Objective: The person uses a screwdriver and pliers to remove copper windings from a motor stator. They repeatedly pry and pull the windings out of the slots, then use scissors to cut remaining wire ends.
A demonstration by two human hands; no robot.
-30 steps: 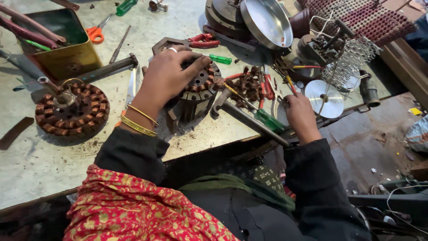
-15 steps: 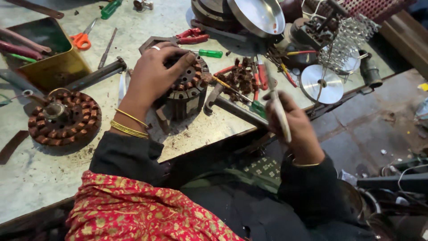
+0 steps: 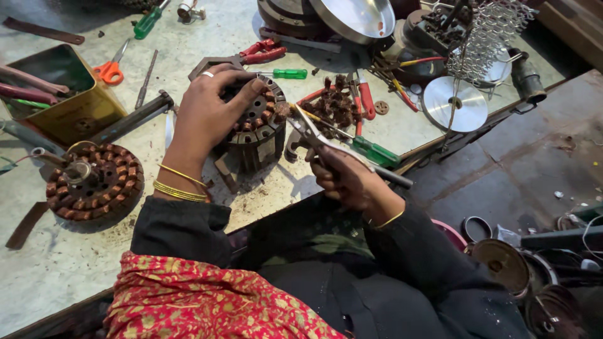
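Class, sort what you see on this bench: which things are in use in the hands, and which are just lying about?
In use:
left hand on the motor stator
right hand holding pliers

Lying about:
second stator
orange scissors
green screwdriver
yellow tin
metal disc
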